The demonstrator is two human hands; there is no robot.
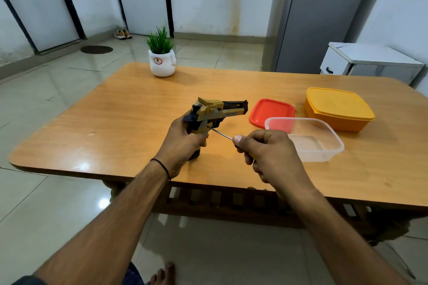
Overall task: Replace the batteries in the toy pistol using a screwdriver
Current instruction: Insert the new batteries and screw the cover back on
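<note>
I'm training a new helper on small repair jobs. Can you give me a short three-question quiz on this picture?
1. True or false: the left hand holds the toy pistol by its grip.
2. Where does the screwdriver tip point? A) at the side of the pistol, B) into the clear tub, C) at the plant pot.
3. Fill in: the red lid lies flat on the table, partly behind the clear ____.

Key:
1. True.
2. A; the right hand holds its handle, and the shaft reaches the pistol.
3. Tub. The orange box stands closed to the right.
</note>
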